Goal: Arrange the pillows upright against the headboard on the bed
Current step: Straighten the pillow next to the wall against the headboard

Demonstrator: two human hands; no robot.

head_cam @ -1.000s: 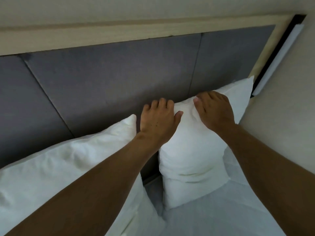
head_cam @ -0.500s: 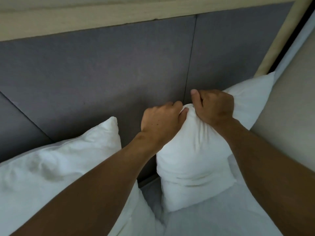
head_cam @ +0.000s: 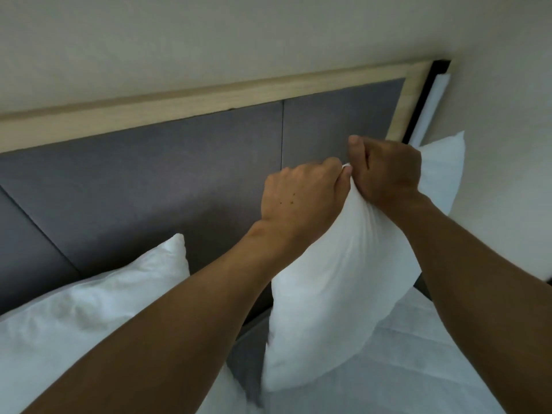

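Note:
A white right pillow [head_cam: 337, 282] hangs upright in front of the grey padded headboard [head_cam: 167, 180], its lower edge just above the bed. My left hand [head_cam: 298, 198] and my right hand [head_cam: 385, 171] are both clenched on its top edge, side by side, bunching the fabric. A second white pillow [head_cam: 89, 324] leans against the headboard at the lower left, partly hidden by my left forearm.
The white bed sheet [head_cam: 418, 369] spreads at the lower right. A light wooden frame [head_cam: 209, 100] borders the headboard, with a beige wall [head_cam: 507, 144] close on the right. A white strip [head_cam: 430, 109] stands in the corner beside the frame.
Both hands went from resting flat on the right pillow's top to gripping it, and they have lifted the pillow upward along the headboard.

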